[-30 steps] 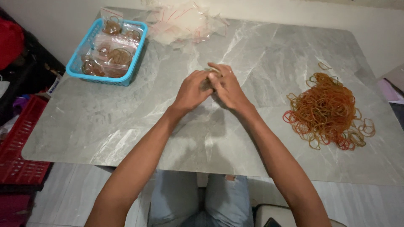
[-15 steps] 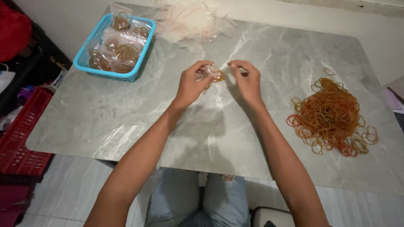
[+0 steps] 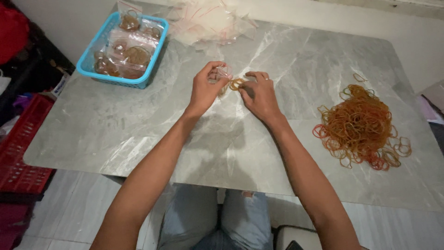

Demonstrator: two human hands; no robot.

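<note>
Over the middle of a grey marble table [image 3: 138, 134], my left hand [image 3: 206, 89] pinches a small clear plastic bag [image 3: 224, 72] by its top. My right hand [image 3: 260, 94] is just to its right, fingers closed on a small bunch of rubber bands [image 3: 237, 84] held at the bag's mouth. The two hands are almost touching. How far the bands are inside the bag I cannot tell.
A big loose heap of orange and red rubber bands [image 3: 360, 125] lies at the right. A blue basket [image 3: 90, 67] with several filled bags stands at the back left. A pile of clear bags [image 3: 208, 21] lies at the back. A red crate [image 3: 21, 153] sits on the floor, left.
My hands were pressed together a second ago. They have since drawn apart a little and lifted, with the small bag and the bunch of bands now showing between them.
</note>
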